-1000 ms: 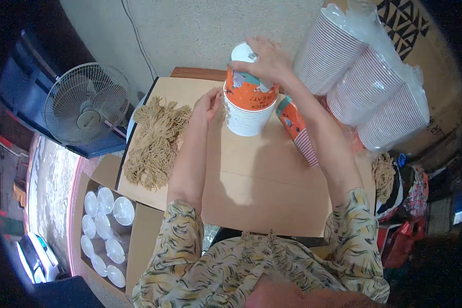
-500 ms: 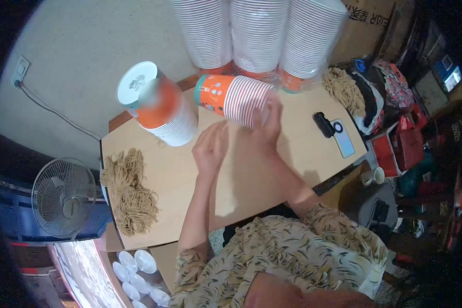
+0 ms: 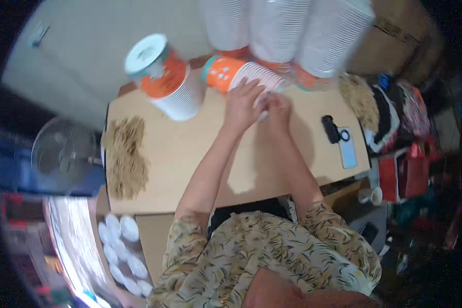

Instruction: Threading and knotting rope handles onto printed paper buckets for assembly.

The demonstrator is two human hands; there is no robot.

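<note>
A stack of orange paper cups [image 3: 222, 73] with a teal base and white rims lies on its side near the table's back edge. My left hand [image 3: 243, 106] reaches to the rim end of that stack. Its fingers are spread against the cups' side. Close beside it, my right hand [image 3: 279, 110] is closed, fingertips pinched together by the stack's open end. What they pinch is blurred; a small whitish bit shows between the hands. To the left, a tilted stack of orange and white cups [image 3: 177, 102] stands with a white cup base facing up.
Tall wrapped cup stacks [image 3: 280, 31] stand at the back. Tan stringy bundles [image 3: 126, 156] lie on the table [image 3: 200, 169] at left, another bundle [image 3: 358, 100] at back right. A black object [image 3: 330, 128] and a pale phone [image 3: 348, 149] lie at right. A fan [image 3: 64, 149] is left.
My left hand has moved up and right from the bare table to the lying cups. My right hand has come off the rims slightly and closed. The whole view has shifted and blurred.
</note>
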